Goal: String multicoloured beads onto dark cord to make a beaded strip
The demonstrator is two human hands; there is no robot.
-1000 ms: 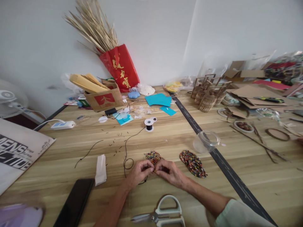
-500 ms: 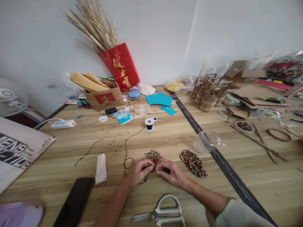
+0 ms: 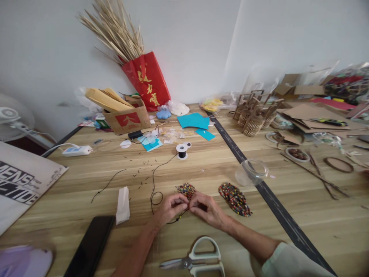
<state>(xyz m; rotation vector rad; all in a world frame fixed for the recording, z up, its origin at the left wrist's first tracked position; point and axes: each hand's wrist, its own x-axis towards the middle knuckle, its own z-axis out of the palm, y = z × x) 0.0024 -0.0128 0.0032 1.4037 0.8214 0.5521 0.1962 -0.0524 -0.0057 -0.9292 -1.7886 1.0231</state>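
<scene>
My left hand (image 3: 173, 207) and my right hand (image 3: 206, 209) meet at the fingertips, both pinched closed around the end of a thin black cord (image 3: 172, 222). Below the fingers the cord hangs in a short curve, carrying a few tiny beads, one of them yellow. What lies right between the fingertips is too small to make out. Just beyond my hands is a pile of loose multicoloured beads (image 3: 186, 189). To the right lies a heap of strung beads (image 3: 235, 199). The cord runs back to a white spool (image 3: 182, 151) of black cord.
White-handled scissors (image 3: 198, 259) lie close in front of me. At left are a black phone (image 3: 90, 246) and a folded white paper (image 3: 123, 205). A clear jar (image 3: 251, 172) stands at right; small woven baskets (image 3: 253, 115) and a red bag (image 3: 148, 82) are farther back.
A yellow bead has moved from by the fingertips down along the cord, below my left hand. Both hands keep nearly the same place.
</scene>
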